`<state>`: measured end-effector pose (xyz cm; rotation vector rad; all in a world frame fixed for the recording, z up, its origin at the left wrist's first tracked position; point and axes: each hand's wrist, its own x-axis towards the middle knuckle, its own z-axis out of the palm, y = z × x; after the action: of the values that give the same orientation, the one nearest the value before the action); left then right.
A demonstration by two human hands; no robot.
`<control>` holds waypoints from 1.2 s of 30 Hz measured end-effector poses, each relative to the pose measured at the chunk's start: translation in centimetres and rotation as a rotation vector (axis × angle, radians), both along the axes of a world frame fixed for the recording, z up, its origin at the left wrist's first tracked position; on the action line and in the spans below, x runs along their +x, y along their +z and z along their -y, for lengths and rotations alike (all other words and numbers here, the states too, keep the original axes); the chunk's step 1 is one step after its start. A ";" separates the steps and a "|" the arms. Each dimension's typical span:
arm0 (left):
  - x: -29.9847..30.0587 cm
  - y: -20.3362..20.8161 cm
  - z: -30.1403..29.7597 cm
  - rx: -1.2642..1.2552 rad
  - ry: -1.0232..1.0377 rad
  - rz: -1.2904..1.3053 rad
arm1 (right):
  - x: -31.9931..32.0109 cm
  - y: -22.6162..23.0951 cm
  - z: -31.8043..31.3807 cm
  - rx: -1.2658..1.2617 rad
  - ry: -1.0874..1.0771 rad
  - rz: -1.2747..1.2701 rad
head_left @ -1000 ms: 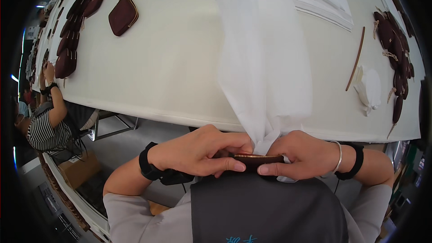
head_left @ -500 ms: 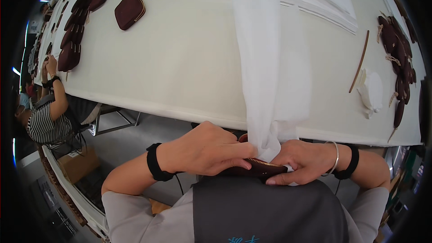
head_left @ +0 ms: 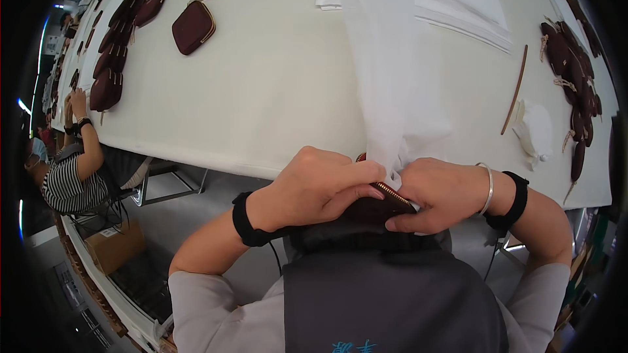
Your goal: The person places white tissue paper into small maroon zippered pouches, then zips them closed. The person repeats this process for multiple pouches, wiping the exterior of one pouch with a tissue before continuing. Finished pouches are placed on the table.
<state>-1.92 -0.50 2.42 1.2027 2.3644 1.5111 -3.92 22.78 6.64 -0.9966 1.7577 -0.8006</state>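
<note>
A dark maroon zip pouch (head_left: 374,211) with gold zipper teeth is held at the table's near edge, its mouth open. My left hand (head_left: 320,186) grips its left side, fingers bent at the zipper edge and thumb pointing right. Around the right side my right hand (head_left: 437,195) is closed, thumb on the front. A long strip of white tissue paper (head_left: 386,72) runs from the far side of the table down into the mouth between my hands. How deep the paper goes is hidden by my fingers.
Another maroon pouch (head_left: 193,27) lies at the far left, beyond it a row of pouches (head_left: 106,89). More pouches (head_left: 570,59) are piled at right, near a brown strip (head_left: 515,89) and crumpled white paper (head_left: 533,134). A co-worker (head_left: 75,176) sits at left.
Both hands and the pouch have moved up and away from my body, toward the table edge. The tissue paper has shifted and bunched with them. The view has tilted slightly.
</note>
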 end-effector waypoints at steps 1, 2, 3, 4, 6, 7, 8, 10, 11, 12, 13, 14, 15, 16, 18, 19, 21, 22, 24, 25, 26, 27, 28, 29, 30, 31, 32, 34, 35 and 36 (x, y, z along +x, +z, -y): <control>0.0 -0.4 0.0 -0.030 0.020 0.002 | -0.3 -0.1 0.0 0.006 -0.009 -0.021; 0.0 -0.8 0.1 -0.061 0.039 0.006 | -0.7 -0.6 0.2 0.062 0.008 -0.045; -0.1 -1.0 0.1 -0.088 0.047 0.008 | -0.8 -0.7 0.3 0.093 0.018 -0.065; -0.2 -0.8 -0.1 -0.061 0.091 -0.009 | -0.9 -0.7 0.5 0.124 0.028 -0.084; -0.3 -0.3 -0.5 -0.008 0.172 -0.039 | -1.2 -0.4 0.9 0.177 0.055 -0.098; 0.0 -0.1 -0.6 0.029 0.175 -0.123 | -1.0 -0.6 0.9 0.171 0.060 -0.133; 0.3 0.1 -0.7 0.072 0.174 -0.212 | -0.8 -0.9 0.9 0.169 0.061 -0.174; 0.6 0.6 -1.2 0.162 0.020 -0.372 | -0.8 -0.4 1.4 0.223 0.100 -0.203; 1.2 0.5 -1.9 0.179 -0.061 -0.381 | -0.6 -1.0 1.3 0.140 0.059 -0.187; 1.1 0.5 -2.8 0.142 -0.056 -0.337 | -0.4 -2.0 1.1 0.057 0.017 -0.173; 1.0 0.5 -3.5 0.104 -0.051 -0.294 | -0.2 -2.5 0.9 -0.026 -0.025 -0.160; 0.8 0.0 -3.6 0.059 -0.012 -0.260 | -0.3 -2.5 0.4 -0.064 -0.037 -0.110; 0.8 -1.0 -3.6 0.014 0.025 -0.224 | -0.3 -2.4 -0.1 -0.036 -0.068 -0.079; 0.8 -1.5 -3.7 -0.030 0.063 -0.189 | -0.5 -1.9 -0.8 -0.008 -0.100 -0.048; 1.1 -1.6 -3.6 -0.032 0.050 -0.134 | -1.2 0.8 -2.7 0.038 -0.166 0.088; 1.2 -1.7 -3.5 -0.033 0.054 -0.103 | -0.7 0.7 -3.7 -0.101 -0.274 -0.037; 0.6 -0.6 -3.5 -0.102 0.003 -0.043 | 1.0 0.3 -6.4 -0.377 -0.470 -0.292; 0.3 0.3 -3.5 -0.139 -0.020 -0.013 | 1.9 0.0 -7.3 -0.354 -0.522 -0.363; -0.2 1.9 -3.9 -0.323 -0.111 -0.112 | 3.9 -0.6 -8.4 -0.301 -0.618 -0.498; -0.5 2.5 -4.1 -0.413 -0.160 -0.163 | 4.5 -1.0 -8.4 -0.271 -0.648 -0.556; -0.7 2.8 -4.5 -0.432 -0.150 -0.208 | 5.1 -1.3 -8.1 -0.233 -0.656 -0.602; -0.9 3.1 -5.0 -0.416 -0.166 -0.140 | 5.4 -1.7 -7.9 -0.195 -0.663 -0.647; -1.1 3.5 -5.5 -0.401 -0.182 -0.072 | 5.2 -2.0 -7.8 -0.229 -0.664 -0.702; -1.1 3.8 -5.9 -0.392 -0.193 -0.005 | 4.9 -2.1 -7.5 -0.212 -0.623 -0.699; -0.9 4.1 -6.3 -0.404 -0.159 0.113 | 4.6 -2.1 -7.3 -0.196 -0.582 -0.696; -0.6 4.2 -6.7 -0.417 -0.124 0.231 | 4.4 -2.1 -7.0 -0.180 -0.541 -0.692; -0.6 4.5 -7.1 -0.426 -0.087 0.348 | 4.3 -2.2 -6.4 -0.218 -0.629 -0.718; -1.6 5.4 -7.7 -0.472 -0.106 0.576 | 4.4 -2.6 -5.4 -0.283 -0.805 -0.764; -2.0 5.7 -7.5 -0.494 -0.099 0.693 | 4.4 -2.7 -5.4 -0.340 -0.911 -0.847; -2.3 5.5 -6.9 -0.521 -0.138 0.783 | 4.5 -2.8 -5.6 -0.397 -1.019 -0.927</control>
<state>-4.25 6.37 7.88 0.5009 1.8914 0.9614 0.53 28.36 3.85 -0.6945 3.0876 -1.4989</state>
